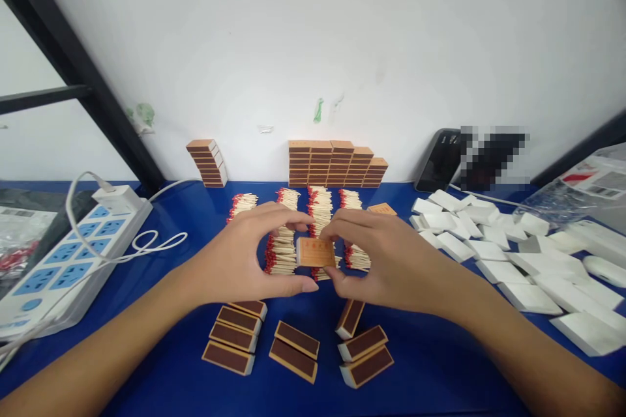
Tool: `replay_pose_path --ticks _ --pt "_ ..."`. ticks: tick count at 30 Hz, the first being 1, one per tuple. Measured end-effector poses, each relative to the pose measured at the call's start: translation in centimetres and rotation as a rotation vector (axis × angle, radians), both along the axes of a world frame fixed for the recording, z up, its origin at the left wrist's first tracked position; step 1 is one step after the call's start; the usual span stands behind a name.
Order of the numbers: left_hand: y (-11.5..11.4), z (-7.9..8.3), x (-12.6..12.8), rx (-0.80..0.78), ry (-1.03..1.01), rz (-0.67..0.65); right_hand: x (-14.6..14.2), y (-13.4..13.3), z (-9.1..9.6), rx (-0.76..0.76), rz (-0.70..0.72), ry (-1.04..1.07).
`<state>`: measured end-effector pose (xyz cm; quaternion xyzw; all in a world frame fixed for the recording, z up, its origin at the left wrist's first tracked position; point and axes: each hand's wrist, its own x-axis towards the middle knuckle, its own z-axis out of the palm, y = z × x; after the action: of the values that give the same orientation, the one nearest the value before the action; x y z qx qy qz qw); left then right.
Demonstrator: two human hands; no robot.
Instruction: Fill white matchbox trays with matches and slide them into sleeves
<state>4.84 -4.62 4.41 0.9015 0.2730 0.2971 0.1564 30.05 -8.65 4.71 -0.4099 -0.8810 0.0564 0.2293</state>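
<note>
An orange matchbox with a white inner tray showing at its left end is pinched between the thumb and fingers of my right hand. My left hand is open beside it, thumb and fingers spread apart, not visibly touching the box. Beneath and behind both hands lie several rows of red-tipped matches, partly hidden by my fingers. Closer to me, brown-sided matchboxes lie in three groups: a left group, a middle pair and a right group.
Against the wall stand a wide stack of matchboxes and a narrower stack. White inner trays are heaped at right, near a dark phone. A power strip with a white cable occupies the left of the blue table.
</note>
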Motion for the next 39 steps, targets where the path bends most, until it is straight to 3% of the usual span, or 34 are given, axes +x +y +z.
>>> replay_pose_path --ticks 4,7,11,14,18,22,28,33,36,39 --pt "0.0 -1.3 0.6 0.207 -0.123 -0.002 0.7 0.5 -0.7 0.226 0.033 0.000" --pt "0.1 -1.8 1.0 0.277 -0.160 -0.008 0.7 0.7 -1.5 0.354 0.043 0.060" --pt "0.2 -2.0 1.0 0.301 -0.176 0.026 1.1 0.9 -2.0 0.346 0.052 0.197" --pt "0.3 -2.0 1.0 0.293 -0.216 0.052 1.5 0.9 -2.1 0.218 0.025 0.280" --pt "0.3 -2.2 1.1 0.307 -0.280 0.140 1.3 0.7 -2.5 -0.129 -0.105 0.629" --pt "0.2 -2.4 1.3 0.272 -0.313 0.155 0.5 0.4 -3.2 -0.419 -0.083 0.821" --pt "0.3 -3.0 1.5 0.282 -0.292 0.081 -0.4 -0.2 -3.6 -0.578 -0.094 0.900" --pt "0.6 -3.1 1.1 0.458 -0.221 0.015 -0.4 0.1 -3.5 -0.711 -0.109 1.039" --pt "0.7 -3.1 0.8 0.569 -0.158 -0.030 -0.4 0.2 -3.6 -0.856 -0.082 0.997" --pt "0.7 -3.0 0.7 0.650 -0.119 -0.051 -0.4 0.2 -3.7 -0.897 -0.075 0.919"
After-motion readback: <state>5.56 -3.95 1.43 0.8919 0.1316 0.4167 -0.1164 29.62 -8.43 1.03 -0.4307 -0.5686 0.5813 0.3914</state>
